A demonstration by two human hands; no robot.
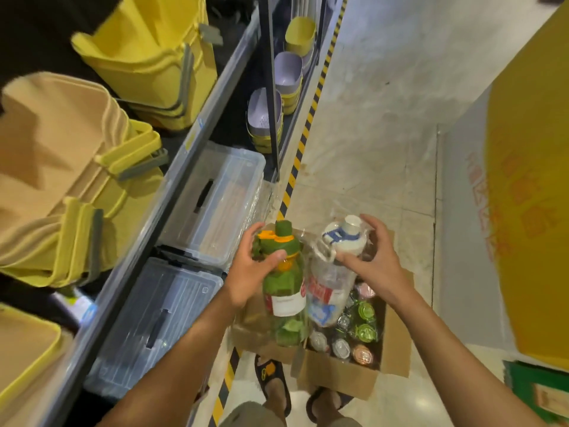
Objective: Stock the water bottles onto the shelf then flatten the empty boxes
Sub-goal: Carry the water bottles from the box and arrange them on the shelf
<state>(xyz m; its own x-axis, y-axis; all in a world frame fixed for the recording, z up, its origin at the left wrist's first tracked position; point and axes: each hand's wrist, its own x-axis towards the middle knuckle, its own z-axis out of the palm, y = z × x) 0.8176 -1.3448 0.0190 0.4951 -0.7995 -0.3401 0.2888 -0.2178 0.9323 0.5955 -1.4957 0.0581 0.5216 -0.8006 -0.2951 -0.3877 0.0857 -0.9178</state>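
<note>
My left hand (249,272) grips a green water bottle (284,285) with an orange-trimmed lid, wrapped in clear plastic. My right hand (374,263) holds a clear bottle (331,282) with a white and blue lid, also in a plastic bag. Both bottles hang side by side above an open cardboard box (341,369) on the floor, which holds several more wrapped bottles (361,328). The shelf (172,180) runs along my left.
Yellow and beige baskets (70,167) fill the upper shelf. Clear lidded storage bins (215,198) sit on the lower level, purple and yellow bowls (286,72) farther along. A yellow-black striped line (303,140) marks the floor edge. A large yellow carton (529,195) stands at right. My sandalled feet (274,386) are below.
</note>
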